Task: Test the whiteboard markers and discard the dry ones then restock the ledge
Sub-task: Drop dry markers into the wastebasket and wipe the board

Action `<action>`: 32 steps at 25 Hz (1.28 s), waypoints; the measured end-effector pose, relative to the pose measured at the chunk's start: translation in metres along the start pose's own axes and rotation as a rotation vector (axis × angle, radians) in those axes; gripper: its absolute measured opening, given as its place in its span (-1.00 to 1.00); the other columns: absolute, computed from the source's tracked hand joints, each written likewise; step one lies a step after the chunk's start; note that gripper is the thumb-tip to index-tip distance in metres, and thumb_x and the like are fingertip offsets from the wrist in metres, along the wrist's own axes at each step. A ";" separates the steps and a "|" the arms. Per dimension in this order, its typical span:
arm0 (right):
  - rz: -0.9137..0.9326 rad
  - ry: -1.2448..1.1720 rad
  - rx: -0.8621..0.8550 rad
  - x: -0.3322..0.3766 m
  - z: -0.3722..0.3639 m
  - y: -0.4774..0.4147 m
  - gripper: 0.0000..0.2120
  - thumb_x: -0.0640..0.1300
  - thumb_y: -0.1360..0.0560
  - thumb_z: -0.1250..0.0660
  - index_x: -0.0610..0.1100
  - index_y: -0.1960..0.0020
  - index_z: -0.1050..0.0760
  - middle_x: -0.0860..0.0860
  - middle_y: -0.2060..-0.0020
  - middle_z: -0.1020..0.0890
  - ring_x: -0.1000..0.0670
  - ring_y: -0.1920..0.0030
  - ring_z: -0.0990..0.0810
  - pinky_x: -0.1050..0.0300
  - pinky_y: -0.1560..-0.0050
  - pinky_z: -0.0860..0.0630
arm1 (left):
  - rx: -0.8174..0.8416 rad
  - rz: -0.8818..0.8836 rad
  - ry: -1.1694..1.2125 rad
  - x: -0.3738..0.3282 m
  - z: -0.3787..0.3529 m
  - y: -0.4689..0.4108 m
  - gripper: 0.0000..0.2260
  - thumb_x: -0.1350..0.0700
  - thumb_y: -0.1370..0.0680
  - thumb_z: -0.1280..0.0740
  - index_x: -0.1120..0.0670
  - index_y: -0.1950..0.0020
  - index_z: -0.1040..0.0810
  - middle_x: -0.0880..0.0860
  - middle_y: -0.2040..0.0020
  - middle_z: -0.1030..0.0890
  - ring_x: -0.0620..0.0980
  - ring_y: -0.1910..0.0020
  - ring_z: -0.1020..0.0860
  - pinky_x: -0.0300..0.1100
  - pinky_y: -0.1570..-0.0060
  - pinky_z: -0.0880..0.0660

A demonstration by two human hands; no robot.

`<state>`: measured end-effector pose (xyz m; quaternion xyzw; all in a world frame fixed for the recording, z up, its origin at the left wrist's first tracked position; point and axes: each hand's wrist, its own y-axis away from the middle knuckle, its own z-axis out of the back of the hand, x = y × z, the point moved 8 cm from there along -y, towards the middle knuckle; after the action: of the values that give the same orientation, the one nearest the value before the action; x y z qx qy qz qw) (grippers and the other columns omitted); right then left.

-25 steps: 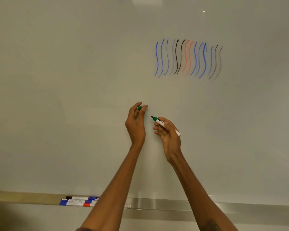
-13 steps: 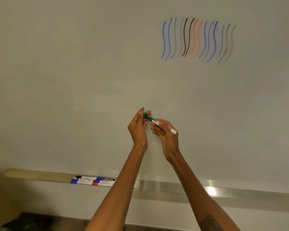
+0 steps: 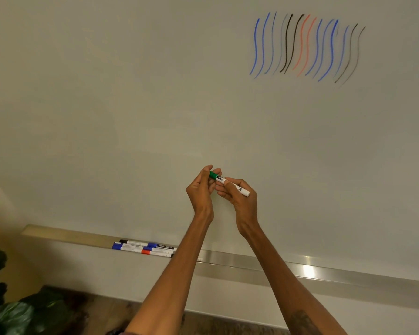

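A green whiteboard marker with a white barrel is held in front of the whiteboard. My right hand grips its barrel. My left hand pinches the green cap, which sits on the marker's tip. Several capped markers in blue, black and red lie on the metal ledge at the lower left. Wavy test strokes in blue, black, grey and red mark the board's upper right.
Dark green plant leaves fill the lower left corner below the ledge. A wood-look floor shows under the board. The wall edge lies left of the board.
The cap, held apart from the marker in my left hand a second ago, now sits over the tip. Both hands have come together, and the view has tilted down and left.
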<state>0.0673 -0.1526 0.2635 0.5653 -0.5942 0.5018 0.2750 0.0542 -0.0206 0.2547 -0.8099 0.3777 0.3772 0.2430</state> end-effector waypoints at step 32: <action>-0.872 -0.065 0.388 -0.261 -0.096 0.128 -0.74 -0.35 -0.52 -0.37 -0.35 -0.20 -0.56 -0.20 -0.12 -0.67 -0.16 -0.15 -0.66 0.04 -0.25 -0.55 | -0.471 0.306 -0.352 0.052 0.332 0.050 -0.78 0.16 -0.65 -0.24 0.14 -0.16 -0.66 0.09 -0.04 -0.69 0.07 0.00 -0.66 -0.08 -0.07 -0.62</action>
<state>-0.0227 0.0199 0.0268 0.8181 -0.2054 0.4232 0.3307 -0.1056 0.1525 0.0091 -0.7001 0.3496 0.6205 0.0510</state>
